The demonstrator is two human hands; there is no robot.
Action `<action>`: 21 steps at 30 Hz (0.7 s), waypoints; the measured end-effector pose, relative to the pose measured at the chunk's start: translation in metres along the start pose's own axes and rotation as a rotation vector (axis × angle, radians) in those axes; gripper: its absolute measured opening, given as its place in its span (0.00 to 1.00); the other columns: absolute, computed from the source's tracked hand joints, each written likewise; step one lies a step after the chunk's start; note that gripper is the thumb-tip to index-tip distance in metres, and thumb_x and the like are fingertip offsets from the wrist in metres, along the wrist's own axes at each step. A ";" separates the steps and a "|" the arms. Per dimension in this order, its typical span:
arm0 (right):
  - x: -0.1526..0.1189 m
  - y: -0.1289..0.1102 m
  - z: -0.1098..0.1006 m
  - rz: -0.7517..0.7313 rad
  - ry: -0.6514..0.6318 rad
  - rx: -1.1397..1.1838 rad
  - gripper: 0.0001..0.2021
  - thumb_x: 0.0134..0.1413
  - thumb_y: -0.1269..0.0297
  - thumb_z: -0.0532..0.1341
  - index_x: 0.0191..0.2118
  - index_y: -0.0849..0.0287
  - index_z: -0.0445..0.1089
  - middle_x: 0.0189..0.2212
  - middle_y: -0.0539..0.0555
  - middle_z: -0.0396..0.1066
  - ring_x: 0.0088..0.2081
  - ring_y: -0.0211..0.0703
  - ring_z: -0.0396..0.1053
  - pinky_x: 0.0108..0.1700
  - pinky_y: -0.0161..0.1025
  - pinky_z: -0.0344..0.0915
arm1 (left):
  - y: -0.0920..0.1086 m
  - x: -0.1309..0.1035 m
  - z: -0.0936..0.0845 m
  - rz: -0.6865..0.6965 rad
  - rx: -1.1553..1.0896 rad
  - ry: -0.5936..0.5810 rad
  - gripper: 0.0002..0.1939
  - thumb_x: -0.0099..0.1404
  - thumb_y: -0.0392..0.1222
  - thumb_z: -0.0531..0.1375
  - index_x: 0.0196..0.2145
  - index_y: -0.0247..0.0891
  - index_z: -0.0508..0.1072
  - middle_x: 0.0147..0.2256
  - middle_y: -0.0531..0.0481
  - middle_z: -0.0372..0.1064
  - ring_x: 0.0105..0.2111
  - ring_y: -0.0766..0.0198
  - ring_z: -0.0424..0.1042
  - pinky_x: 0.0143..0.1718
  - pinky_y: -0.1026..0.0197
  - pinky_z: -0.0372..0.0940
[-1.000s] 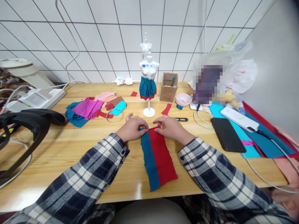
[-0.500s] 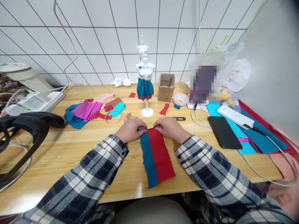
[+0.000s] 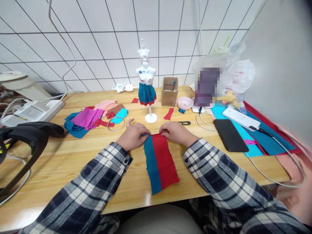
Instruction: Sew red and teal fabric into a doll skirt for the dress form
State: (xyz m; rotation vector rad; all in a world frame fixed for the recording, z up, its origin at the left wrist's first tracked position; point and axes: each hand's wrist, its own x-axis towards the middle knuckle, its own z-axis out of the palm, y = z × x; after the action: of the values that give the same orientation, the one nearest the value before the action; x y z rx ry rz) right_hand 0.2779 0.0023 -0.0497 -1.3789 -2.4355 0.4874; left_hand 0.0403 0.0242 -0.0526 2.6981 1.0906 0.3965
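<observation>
A strip of fabric (image 3: pixel 163 162), teal on its left side and red on its right, lies on the wooden table in front of me. Its far edge is pinched at the teal corner by my left hand (image 3: pixel 133 136), fingers closed. My right hand (image 3: pixel 177 132) pinches the same edge on the red side, where a narrow fold seems to run. Beyond my hands stands a small white doll mannequin (image 3: pixel 146 74) wearing a teal skirt (image 3: pixel 147 94) with a red hem. Black thread snips (image 3: pixel 184 123) rest just past my right hand.
Fabric scraps (image 3: pixel 87 117) and a metal ring (image 3: pixel 116 124) lie to the left, near a black headset (image 3: pixel 36 130) and a power strip (image 3: pixel 34 112). A cardboard box (image 3: pixel 170 91), pink bowl (image 3: pixel 185 103), black phone (image 3: pixel 230 135), white power bank (image 3: pixel 240 119) and cables occupy the right.
The whole view has shifted slightly, so things appear a little further left. Both hands keep their pinch on the fabric's far edge, with the fingers barely moved.
</observation>
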 end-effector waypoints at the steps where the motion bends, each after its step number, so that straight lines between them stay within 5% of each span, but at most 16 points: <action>1: 0.000 0.000 0.000 0.001 -0.003 -0.010 0.08 0.55 0.73 0.61 0.38 0.59 0.76 0.33 0.53 0.75 0.36 0.40 0.68 0.37 0.34 0.57 | 0.000 0.000 -0.001 0.008 0.012 0.001 0.08 0.62 0.40 0.57 0.35 0.45 0.77 0.37 0.51 0.77 0.43 0.57 0.72 0.61 0.36 0.34; 16: -0.011 -0.018 -0.015 -0.050 -0.132 -0.317 0.12 0.58 0.72 0.55 0.38 0.58 0.77 0.40 0.59 0.75 0.42 0.49 0.71 0.37 0.39 0.59 | 0.018 -0.002 -0.013 0.221 0.240 -0.039 0.15 0.62 0.35 0.54 0.38 0.47 0.80 0.33 0.48 0.76 0.43 0.51 0.68 0.59 0.31 0.39; 21: -0.010 -0.013 -0.015 0.102 -0.015 -0.164 0.15 0.57 0.69 0.56 0.49 0.56 0.71 0.40 0.54 0.77 0.40 0.45 0.72 0.35 0.37 0.59 | 0.020 -0.002 -0.017 0.228 0.257 -0.056 0.13 0.63 0.38 0.54 0.35 0.45 0.80 0.33 0.48 0.76 0.42 0.51 0.68 0.58 0.31 0.42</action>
State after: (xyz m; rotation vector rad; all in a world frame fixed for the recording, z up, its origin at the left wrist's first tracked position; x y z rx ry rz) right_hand 0.2790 -0.0111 -0.0315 -1.5772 -2.4736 0.3282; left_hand 0.0464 0.0100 -0.0316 3.0531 0.8740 0.2273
